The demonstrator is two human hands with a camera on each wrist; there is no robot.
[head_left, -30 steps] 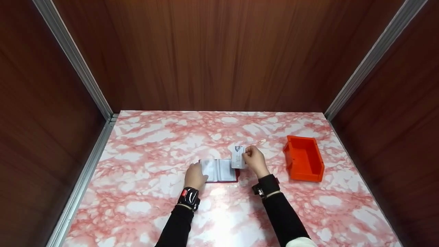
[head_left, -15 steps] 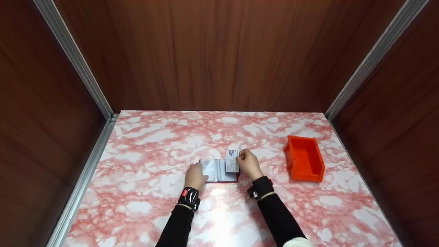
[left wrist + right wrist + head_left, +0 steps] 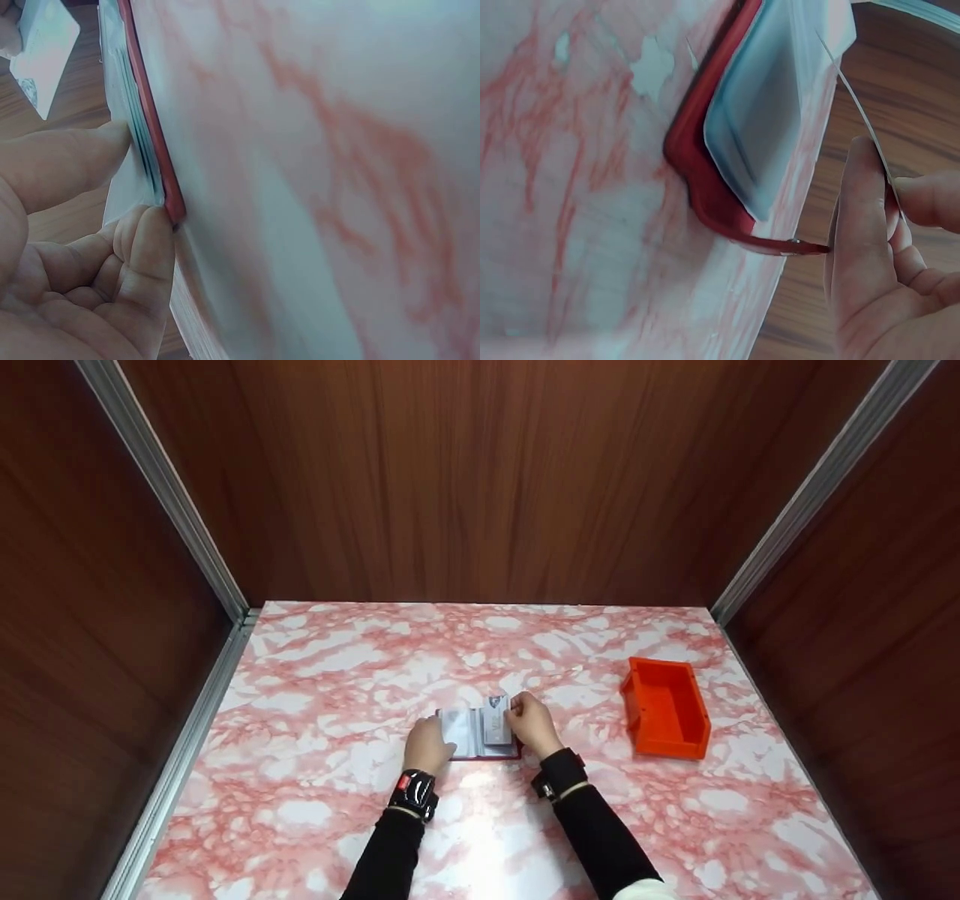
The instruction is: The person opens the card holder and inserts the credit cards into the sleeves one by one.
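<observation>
A red card holder lies open on the table, its clear plastic pages facing up. My left hand holds it by the left edge. In the left wrist view, the thumb rests on the stacked sleeves and curled fingertips meet the red cover. Over the right page, my right hand pinches a white card by its right side, between thumb and fingers. Seen edge-on in the right wrist view, the card is tilted above the sleeves. The cover's strap with a snap reaches toward that hand.
An orange plastic bin stands at the right of the table. The red-and-white marbled tabletop is bounded by brown wood-look panels behind and at both sides, with metal rails at the corners.
My right hand has carried the card leftward and slightly nearer, from the right edge of the holder to over its right page. The left hand and card holder have stayed put.
</observation>
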